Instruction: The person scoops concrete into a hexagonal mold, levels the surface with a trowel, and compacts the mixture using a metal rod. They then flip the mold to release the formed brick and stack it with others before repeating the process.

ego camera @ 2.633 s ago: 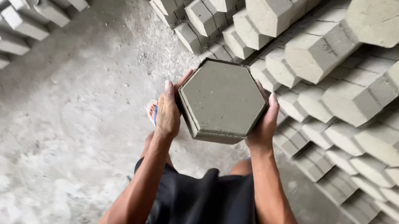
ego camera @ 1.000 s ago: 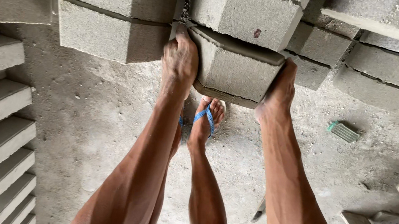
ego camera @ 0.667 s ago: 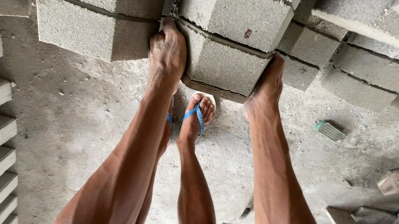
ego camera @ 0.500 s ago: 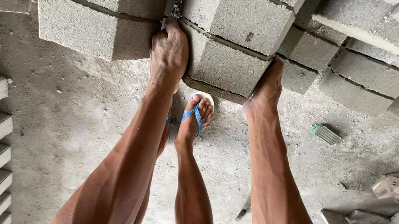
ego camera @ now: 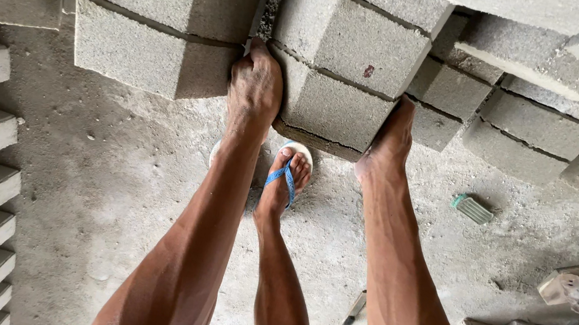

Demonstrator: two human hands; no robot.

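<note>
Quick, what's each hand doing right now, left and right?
Left hand: closed on the left side of the grey hexagonal concrete block.
Right hand: pressed flat against the same block's right side, holding it.

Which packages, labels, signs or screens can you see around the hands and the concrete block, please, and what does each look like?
No labels, signs or screens show.
Small green ribbed packet-like thing: lying on the floor right of the right hand; what it is cannot be told.
Pale bottle-like container: floor at far right, beside grey rubble; blurred.
Concrete block: plain grey, unmarked except a small reddish spot.
</note>
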